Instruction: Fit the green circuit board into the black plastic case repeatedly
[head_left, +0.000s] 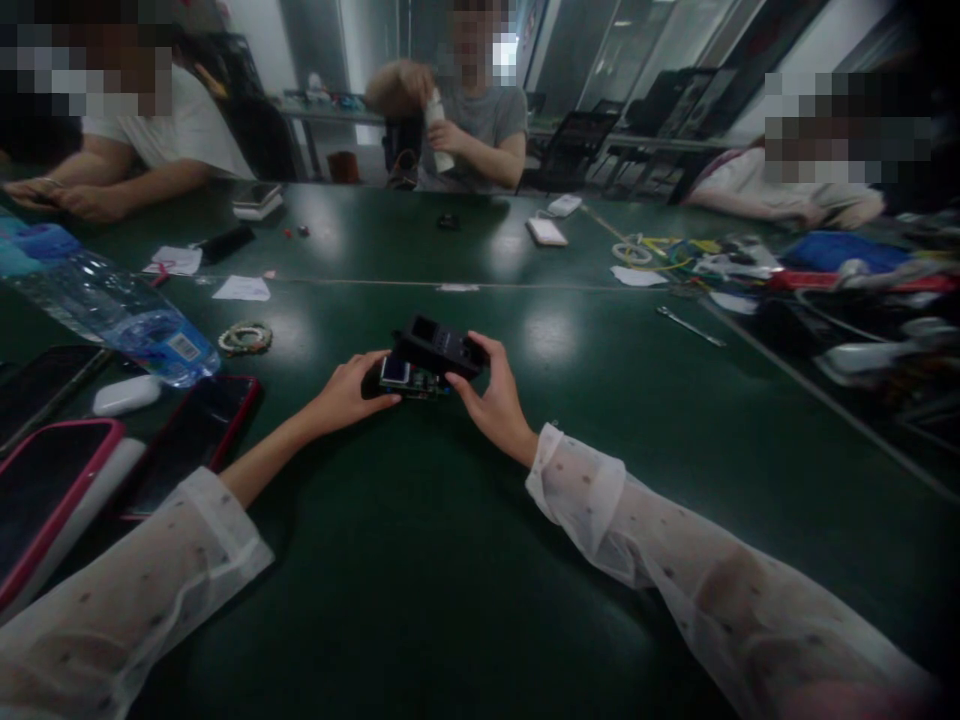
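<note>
Two hands meet over the green table (375,560): the left hand (356,393) is closed around the left end of the circuit board (429,383); the right hand (495,395) clamps the black cover (439,345), tilted over it. Hold parts by their edges, correct tilt without force, keep fingertips off the screen (395,372). Open room extends beyond, between bracelet (245,338) and wrench (690,327), towards the table seam (337,282).

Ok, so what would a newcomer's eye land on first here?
Probably the black cover tilted in the right grip, over the circuit board in the left grip, mid-picture. Next, likely the clear bottle at the left edge, then the pink-rimmed phone nearer the camera.
</note>
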